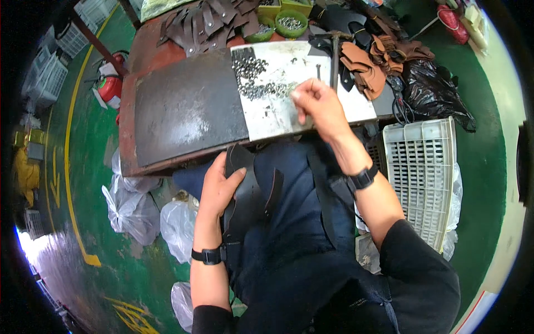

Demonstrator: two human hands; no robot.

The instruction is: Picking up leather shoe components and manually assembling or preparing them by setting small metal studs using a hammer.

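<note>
My left hand (216, 189) grips a curved black leather piece (246, 192) over my lap, thumb on top. Part of this leather is a narrow strap (273, 192) that stands out to the right; whether it is joined cannot be seen. My right hand (322, 111) hovers at the right of a spread of small metal snap parts (251, 89). Its thumb and forefinger are pinched together, and anything between them is too small to make out. Those parts lie on a white board (267, 123). A hammer (334, 64) and a small metal rod (318, 71) rest beyond the right hand.
A dark mat (186, 106) covers the bench's left. Brown leather pieces (208, 25), green bowls of metal parts (291, 23) and tan leather pieces (364, 69) sit at the back. Scissors (401, 103), a black plastic bag (436, 92) and a white crate (420, 172) are on the right.
</note>
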